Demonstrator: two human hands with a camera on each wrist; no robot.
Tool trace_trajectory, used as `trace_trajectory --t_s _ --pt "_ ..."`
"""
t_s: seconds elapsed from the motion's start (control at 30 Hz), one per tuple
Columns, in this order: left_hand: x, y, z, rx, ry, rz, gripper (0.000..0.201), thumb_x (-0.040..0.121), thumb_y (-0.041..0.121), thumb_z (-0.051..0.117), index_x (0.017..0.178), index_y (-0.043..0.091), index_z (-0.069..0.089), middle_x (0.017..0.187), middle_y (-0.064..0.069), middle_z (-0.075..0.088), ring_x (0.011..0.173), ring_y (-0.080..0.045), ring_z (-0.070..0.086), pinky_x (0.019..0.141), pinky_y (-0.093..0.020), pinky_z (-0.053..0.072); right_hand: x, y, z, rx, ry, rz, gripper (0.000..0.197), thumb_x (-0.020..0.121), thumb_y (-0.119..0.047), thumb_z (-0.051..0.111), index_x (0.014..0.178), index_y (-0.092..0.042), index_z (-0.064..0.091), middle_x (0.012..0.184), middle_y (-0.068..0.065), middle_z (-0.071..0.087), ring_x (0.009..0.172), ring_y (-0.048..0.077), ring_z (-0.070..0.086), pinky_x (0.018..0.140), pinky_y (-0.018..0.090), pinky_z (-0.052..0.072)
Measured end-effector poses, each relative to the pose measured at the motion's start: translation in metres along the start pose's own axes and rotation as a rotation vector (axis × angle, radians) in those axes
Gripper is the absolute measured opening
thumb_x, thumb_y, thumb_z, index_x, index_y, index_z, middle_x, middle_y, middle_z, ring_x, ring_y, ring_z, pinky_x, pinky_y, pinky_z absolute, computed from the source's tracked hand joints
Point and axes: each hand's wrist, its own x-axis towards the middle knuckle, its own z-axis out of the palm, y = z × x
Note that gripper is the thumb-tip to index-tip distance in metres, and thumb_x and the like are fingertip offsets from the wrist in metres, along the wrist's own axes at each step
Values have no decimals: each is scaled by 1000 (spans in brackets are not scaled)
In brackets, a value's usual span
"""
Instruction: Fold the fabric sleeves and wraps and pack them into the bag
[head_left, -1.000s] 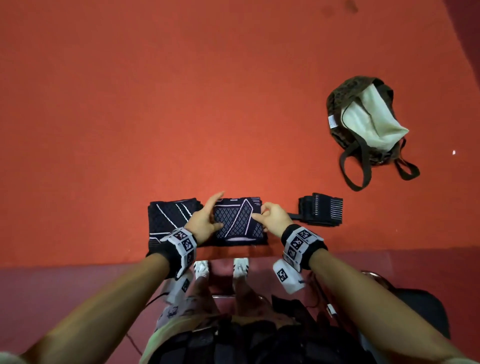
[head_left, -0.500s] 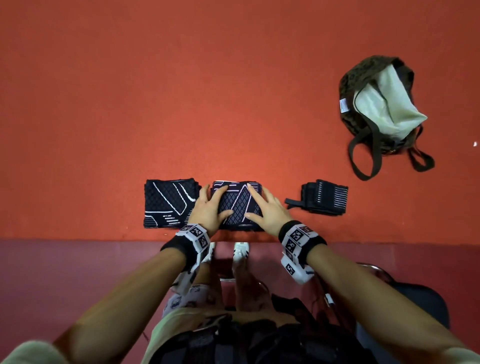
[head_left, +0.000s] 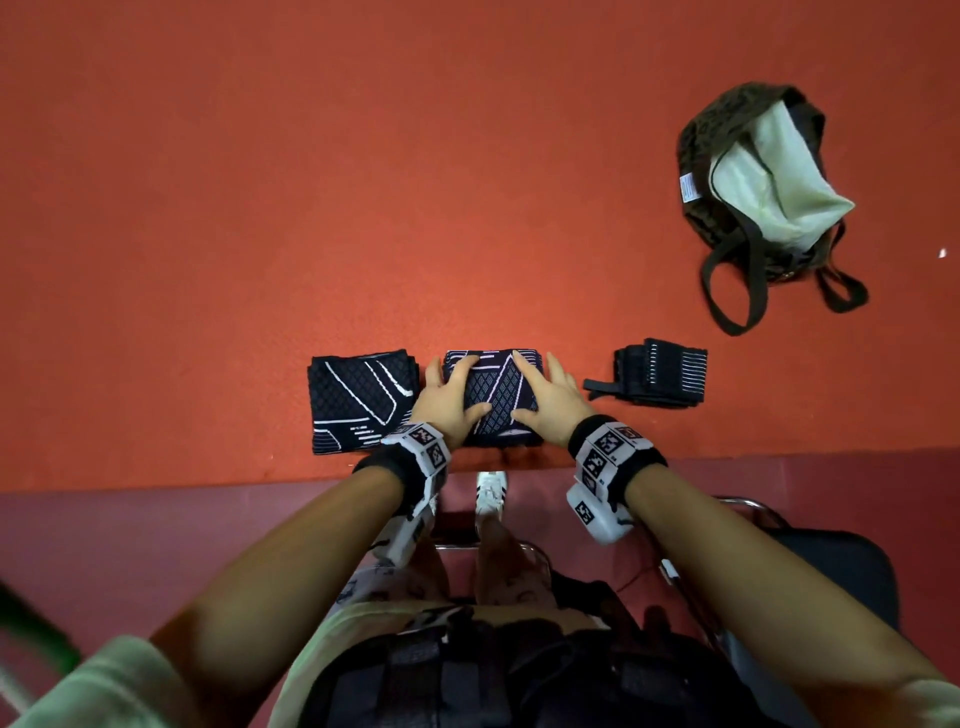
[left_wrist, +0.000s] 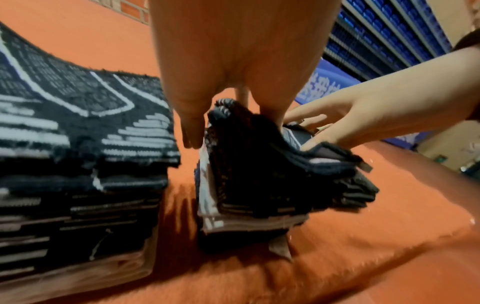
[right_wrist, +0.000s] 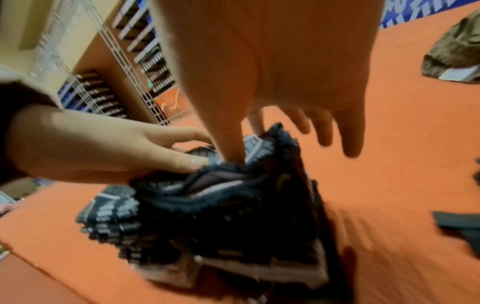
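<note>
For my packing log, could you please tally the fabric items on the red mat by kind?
Folded dark patterned knit sleeves: 2, one lying alone, one under the left hand and right hand.
Folded black strapped wraps: 1.
Dark olive cloth bags: 1.
Total: 4.

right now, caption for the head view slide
Both hands, left and right, press a folded patterned sleeve flat on the orange table.
</note>
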Motion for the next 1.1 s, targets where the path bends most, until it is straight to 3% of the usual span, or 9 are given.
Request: trace_trajectory --t_s 0.2,0.33,0.5,0.57,0.67,0.8,0.9,1.0,1.1 --pt "-6 -25 -53 -38 243 147 47 90 25 60 133 12 46 138 -14 42 127 -31 42 106 -37 32 1 -57 -14 -47 180 -95 73 91 -39 56 150 -23 16 158 12 2 146 28 2 117 49 12" --pt "-8 -40 -74 -78 215 142 44 91 20 58 132 8 46 131 -13 53 122 -28 50 102 -32 36 12 -67 -13 123 203 89 93 83 -38 68 151 -24 5 157 14 10 144 31 12 116 49 17" --pt "2 -23 -45 -265 -27 5 96 85 44 64 150 9 4 148 -15 37 132 -28 42 108 -35 35 24 -24 -6 466 91 339 124 69 -47 78 150 -15 -9 155 17 19 141 32 25 114 45 27" --pt "18 -22 -27 -402 -101 -118 112 77 55 67 150 6 -2 148 -16 36 132 -29 42 109 -36 35 32 -8 -2 665 15 363 124 63 -48 82 149 -9 3 146 12 38 131 28 42 108 40 37" --pt "39 -27 -1 -590 -129 -227 121 52 73 74 141 6 26 133 -10 53 117 -25 55 103 -42 43 48 14 10 803 -119 299 98 45 -52 87 127 -16 47 125 9 61 106 23 63 94 41 51" --pt "48 -28 14 -796 -209 -266 94 73 40 78 144 7 25 134 -6 52 116 -23 55 102 -41 42 54 20 9 863 -232 136 54 72 -36 75 120 -16 58 110 4 68 101 23 66 82 30 54" --pt "51 -33 22 -841 -227 -301 119 58 61 80 149 25 13 142 -3 45 125 -23 49 107 -45 38 58 26 9 896 -295 85 45 84 -30 66 125 -14 55 115 5 66 104 19 65 91 33 51" --pt "53 -34 32 -917 -170 -272 110 61 62 78 147 26 18 140 2 46 123 -17 50 106 -41 38 62 33 11 926 -318 95 42 86 -37 62 123 -20 52 110 -3 66 101 13 64 93 33 50" --pt "53 -32 41 -972 -56 -253 111 56 65 77 145 23 24 135 -3 52 118 -18 55 103 -44 43 64 35 13 923 -262 110 67 80 -47 66 136 -20 38 120 0 61 103 13 62 91 32 50"
